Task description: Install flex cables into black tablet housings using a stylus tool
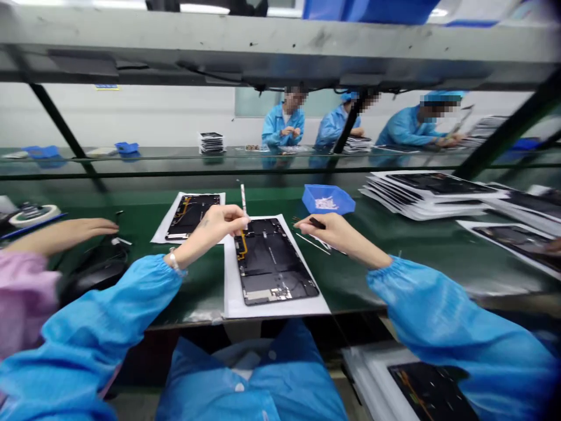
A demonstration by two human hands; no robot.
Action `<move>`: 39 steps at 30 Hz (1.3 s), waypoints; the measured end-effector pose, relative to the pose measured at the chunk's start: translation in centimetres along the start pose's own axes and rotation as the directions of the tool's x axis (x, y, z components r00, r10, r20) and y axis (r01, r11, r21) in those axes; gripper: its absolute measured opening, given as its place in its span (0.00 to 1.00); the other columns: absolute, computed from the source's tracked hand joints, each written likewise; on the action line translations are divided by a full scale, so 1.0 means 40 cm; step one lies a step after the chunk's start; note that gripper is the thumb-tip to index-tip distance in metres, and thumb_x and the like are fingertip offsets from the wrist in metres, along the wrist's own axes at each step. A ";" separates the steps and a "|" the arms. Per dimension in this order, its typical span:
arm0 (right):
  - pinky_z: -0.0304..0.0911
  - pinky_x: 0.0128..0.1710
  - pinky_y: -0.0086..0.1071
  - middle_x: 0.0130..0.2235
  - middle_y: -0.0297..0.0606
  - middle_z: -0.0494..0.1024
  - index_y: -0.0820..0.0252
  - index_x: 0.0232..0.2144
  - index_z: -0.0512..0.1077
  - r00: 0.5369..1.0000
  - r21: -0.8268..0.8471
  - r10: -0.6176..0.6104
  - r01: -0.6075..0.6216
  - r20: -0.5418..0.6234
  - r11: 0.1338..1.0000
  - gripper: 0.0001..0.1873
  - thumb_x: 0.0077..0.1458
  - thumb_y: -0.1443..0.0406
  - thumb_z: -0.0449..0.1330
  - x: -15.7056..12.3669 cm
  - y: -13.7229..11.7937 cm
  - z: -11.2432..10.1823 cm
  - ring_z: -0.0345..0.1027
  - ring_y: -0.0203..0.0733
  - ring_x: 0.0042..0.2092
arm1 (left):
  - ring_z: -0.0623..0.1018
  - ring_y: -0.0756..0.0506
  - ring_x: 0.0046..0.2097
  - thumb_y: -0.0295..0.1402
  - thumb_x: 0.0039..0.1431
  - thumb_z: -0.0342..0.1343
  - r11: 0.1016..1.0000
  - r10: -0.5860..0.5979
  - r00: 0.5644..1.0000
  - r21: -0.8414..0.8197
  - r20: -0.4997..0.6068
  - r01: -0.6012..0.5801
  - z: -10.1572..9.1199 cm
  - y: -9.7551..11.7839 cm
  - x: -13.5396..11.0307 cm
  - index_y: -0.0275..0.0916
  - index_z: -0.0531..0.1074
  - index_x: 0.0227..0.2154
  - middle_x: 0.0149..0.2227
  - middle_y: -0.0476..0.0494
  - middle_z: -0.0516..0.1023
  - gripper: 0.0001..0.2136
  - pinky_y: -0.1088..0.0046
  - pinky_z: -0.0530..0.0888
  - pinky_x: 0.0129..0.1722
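A tablet back housing [280,263] with black interior, yellow flex cable and silvery board parts lies on a white sheet [234,292] in front of me. Over its top left corner, my left hand [219,225] pinches a narrow white strip [243,199] with dark marks, standing nearly upright. My right hand [335,231] is closed on dark tweezers [316,223], their thin tips pointing left, just beyond the housing's upper right edge. Thin white sticks [313,242] lie on the green table beneath that hand.
Behind sits a blue bin [328,200] of small pinkish pieces. Another housing [195,215] lies back left; stacked housings [429,190] stand right. A co-worker's hand [83,231] reaches in at left near a black object [99,263]. A shelf [280,47] crosses overhead.
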State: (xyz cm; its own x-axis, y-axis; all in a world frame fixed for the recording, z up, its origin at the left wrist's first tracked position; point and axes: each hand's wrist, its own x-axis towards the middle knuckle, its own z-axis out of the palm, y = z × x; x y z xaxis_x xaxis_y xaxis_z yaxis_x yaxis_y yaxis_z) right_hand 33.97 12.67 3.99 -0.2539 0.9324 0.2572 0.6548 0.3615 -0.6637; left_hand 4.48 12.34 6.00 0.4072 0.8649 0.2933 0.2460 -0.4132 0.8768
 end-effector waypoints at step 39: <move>0.38 0.22 0.29 0.21 0.30 0.62 0.63 0.24 0.74 0.962 0.791 0.066 -0.256 0.266 0.556 0.25 0.49 0.45 0.67 0.046 -0.114 0.237 0.45 0.30 0.22 | 0.70 0.51 0.30 0.30 0.69 0.48 0.671 0.388 0.920 0.665 0.063 -0.329 0.030 -0.102 -0.026 0.35 0.71 0.29 0.29 0.48 0.72 0.13 0.76 0.64 0.29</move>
State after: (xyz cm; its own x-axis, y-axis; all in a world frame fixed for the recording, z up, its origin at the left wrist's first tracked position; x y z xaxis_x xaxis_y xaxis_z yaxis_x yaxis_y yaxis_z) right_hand 23.75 12.75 0.84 -0.3904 0.9205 0.0173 -0.1340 -0.0381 -0.9903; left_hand 4.09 12.80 1.65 0.5257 0.6170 0.5856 0.6158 -0.7510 0.2383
